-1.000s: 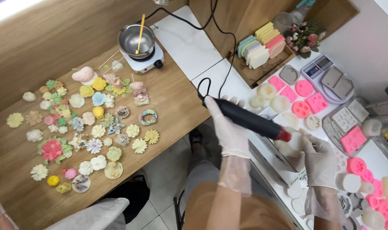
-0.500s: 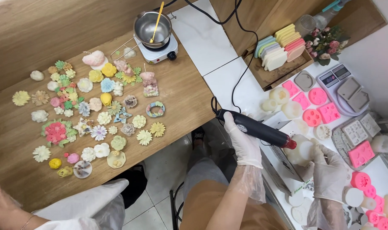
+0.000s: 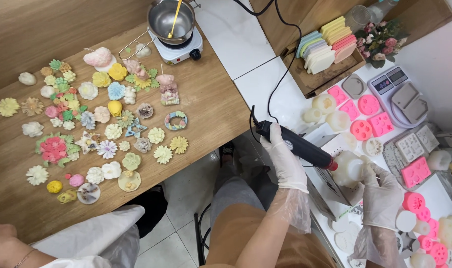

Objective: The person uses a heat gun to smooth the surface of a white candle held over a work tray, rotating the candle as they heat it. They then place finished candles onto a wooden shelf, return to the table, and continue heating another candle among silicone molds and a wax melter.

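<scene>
While fingers (image 3: 285, 149) wrap the heat tool (image 3: 298, 146), its tip seemingly meets the mould (image 3: 349, 168).

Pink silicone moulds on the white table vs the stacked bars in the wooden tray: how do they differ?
The pink silicone moulds lie flat and spread singly across the white table; the pastel rectangular bars stand on edge, packed together in the wooden tray. The moulds are all one pink with sunken patterns, round or square; the bars run blue, yellow, pink and cream, plain-faced. Both sit untouched, apart from the gloved hands.
</scene>
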